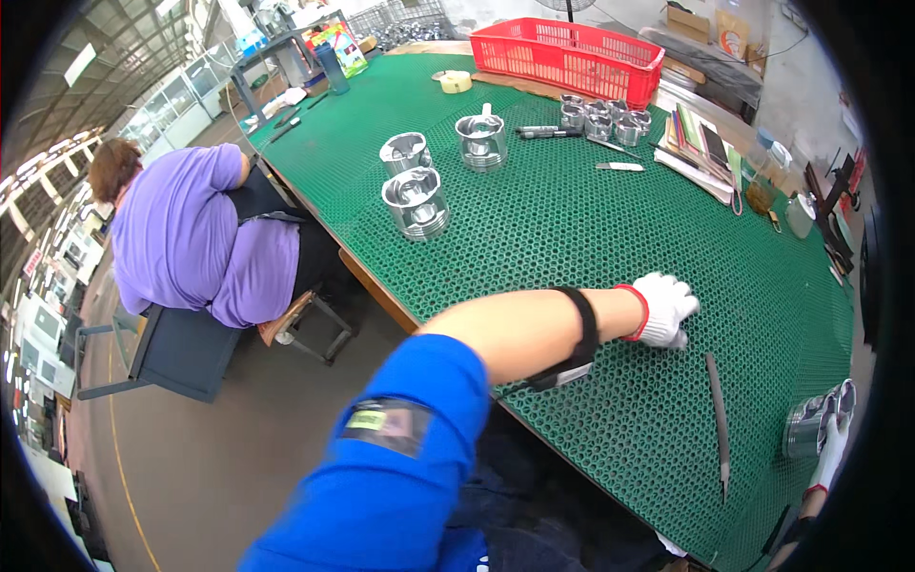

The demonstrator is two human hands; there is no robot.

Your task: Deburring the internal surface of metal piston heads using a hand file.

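My left hand [664, 310], in a white knit glove with a red cuff, is low over the green perforated mat [572, 248]. Its fingers are bent and the thumb stands apart, with nothing seen between them. At the right edge of the view, my right hand [832, 450], gloved likewise, grips a shiny metal piston [807, 425] lying tilted near the mat's edge. Between my hands lies a slim grey file [717, 419]. Farther off, three larger pistons stand: one in front [416, 204], one behind it [405, 152] and one to the right [481, 141].
Small metal parts [600, 122] cluster by markers [550, 132] and a knife blade [620, 167]. Behind are a red crate [570, 59] and a tape roll [456, 82]. Papers [694, 153] and a jar [762, 186] line the right. A person in purple [195, 229] sits at left.
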